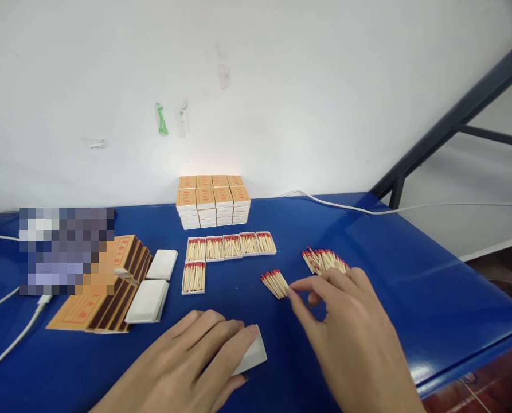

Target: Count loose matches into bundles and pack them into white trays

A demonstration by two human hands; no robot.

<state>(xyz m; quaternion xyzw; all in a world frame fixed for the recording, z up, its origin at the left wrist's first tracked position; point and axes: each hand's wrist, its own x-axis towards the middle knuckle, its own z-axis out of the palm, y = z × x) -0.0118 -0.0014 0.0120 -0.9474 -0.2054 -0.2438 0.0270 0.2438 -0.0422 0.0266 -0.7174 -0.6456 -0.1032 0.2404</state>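
My left hand (195, 358) is closed on a white matchbox tray (253, 351) near the front edge of the view; the fingers hide part of it. With thumb and forefinger together, my right hand (346, 321) touches the right end of a small bunch of red-tipped matches (274, 284) on the blue table (428, 281). Beyond that hand lies a looser pile of matches (323, 260), partly hidden by its fingers. Several open trays filled with matches (232, 246) form a row, with one more filled tray (194, 277) in front at the left end.
Stacked orange-topped matchboxes (214, 198) stand by the wall. At left are flattened-looking orange sleeves (86, 307), white trays (148, 301), a pixelated object (66, 249) and white cables (19, 344). A dark metal frame (436, 129) rises at right.
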